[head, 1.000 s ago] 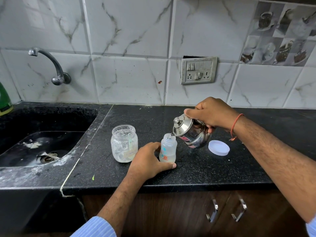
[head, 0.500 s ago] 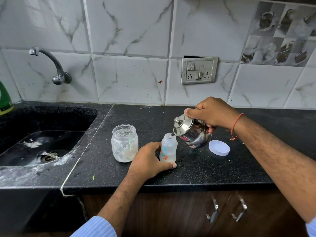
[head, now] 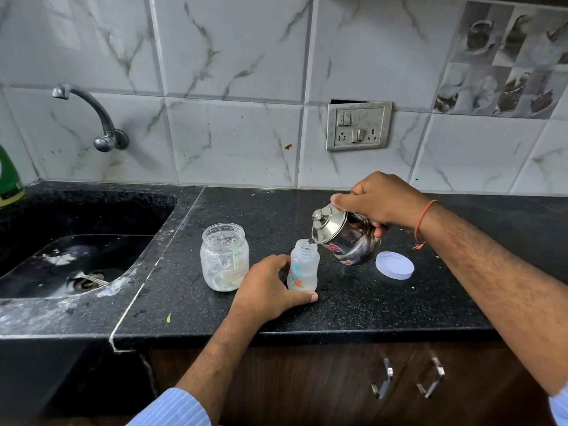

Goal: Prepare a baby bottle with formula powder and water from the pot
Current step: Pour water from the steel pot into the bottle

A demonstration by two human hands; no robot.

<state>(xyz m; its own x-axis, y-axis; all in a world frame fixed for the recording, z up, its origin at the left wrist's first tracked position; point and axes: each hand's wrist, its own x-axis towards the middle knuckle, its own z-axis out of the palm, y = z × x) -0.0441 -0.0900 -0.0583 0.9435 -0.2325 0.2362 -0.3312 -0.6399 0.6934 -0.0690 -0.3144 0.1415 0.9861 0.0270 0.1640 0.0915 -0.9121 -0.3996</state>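
A small translucent baby bottle [head: 303,265] stands upright and uncapped on the black counter [head: 353,305]. My left hand [head: 266,289] wraps its lower part from the left. My right hand [head: 379,200] grips a shiny steel pot [head: 345,235] with a knobbed lid, tilted left so its lip sits right over the bottle's mouth. A clear formula jar [head: 225,256] with white powder residue and a pale green scoop inside stands open just left of my left hand. The jar's white lid [head: 394,265] lies flat to the right of the pot.
A black sink [head: 70,256] with white residue and a drain fills the left side, under a metal tap [head: 92,118] on the tiled wall. A green bottle [head: 9,179] stands at the far left edge. A switch plate [head: 358,126] is on the wall. Cabinet handles [head: 408,382] sit below the counter.
Nothing has visibly moved apart from a slight camera shift; the pot stays tilted over the bottle and both hands keep their hold.
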